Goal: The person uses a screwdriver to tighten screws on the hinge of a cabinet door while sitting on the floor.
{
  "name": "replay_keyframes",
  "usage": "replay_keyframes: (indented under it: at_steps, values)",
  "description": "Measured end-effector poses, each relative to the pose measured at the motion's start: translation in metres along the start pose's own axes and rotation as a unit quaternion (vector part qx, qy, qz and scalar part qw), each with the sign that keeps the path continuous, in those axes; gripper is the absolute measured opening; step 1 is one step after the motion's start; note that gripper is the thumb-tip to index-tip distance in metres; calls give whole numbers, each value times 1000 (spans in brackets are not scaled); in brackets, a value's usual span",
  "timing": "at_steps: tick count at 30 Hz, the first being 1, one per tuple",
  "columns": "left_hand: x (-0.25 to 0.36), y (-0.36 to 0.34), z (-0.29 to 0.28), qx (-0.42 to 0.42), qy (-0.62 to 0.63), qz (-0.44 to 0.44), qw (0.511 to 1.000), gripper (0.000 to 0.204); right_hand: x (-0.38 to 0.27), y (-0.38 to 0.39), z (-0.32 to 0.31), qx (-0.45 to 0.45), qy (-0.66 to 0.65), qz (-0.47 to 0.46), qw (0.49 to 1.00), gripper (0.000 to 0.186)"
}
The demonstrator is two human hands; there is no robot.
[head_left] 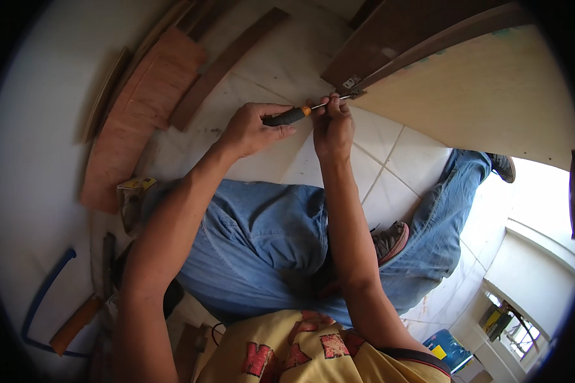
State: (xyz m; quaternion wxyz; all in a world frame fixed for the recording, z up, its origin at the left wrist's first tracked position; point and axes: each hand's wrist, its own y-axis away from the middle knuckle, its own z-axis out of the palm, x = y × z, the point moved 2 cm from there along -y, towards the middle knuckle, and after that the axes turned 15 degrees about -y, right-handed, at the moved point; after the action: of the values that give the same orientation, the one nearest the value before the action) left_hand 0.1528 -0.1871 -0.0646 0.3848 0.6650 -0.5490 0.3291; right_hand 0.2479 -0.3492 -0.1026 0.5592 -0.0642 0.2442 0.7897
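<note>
My left hand is closed round the black and orange handle of a screwdriver. The shaft runs to the right, toward a small metal hinge at the lower corner of a pale wooden door panel. Close to the tip, my right hand has its fingers bent about the shaft; exactly what the fingertips pinch is too small to make out. Just above the hinge, a small metal plate is fixed at the edge of a dark brown board.
Reddish-brown boards lean along the wall on the left, with a long strip on the tiled floor. A blue-framed hacksaw with an orange-brown handle lies lower left. At lower right stands a blue container. My jeans-clad legs are folded below.
</note>
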Motion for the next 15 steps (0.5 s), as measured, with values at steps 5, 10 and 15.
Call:
replay_keyframes:
  at_steps: [5,10,15]
  values:
    - [-14,-6,-18,-246,318,-274,874,38,2,-2,-3,-15,-10,8,1000,9]
    - [17,9,5,26,-217,-60,974,38,0,0,0,-19,-6,4,1000,10]
    - [-6,-6,-24,-105,152,-159,970,33,0,-5,-1,-21,-33,5,999,11]
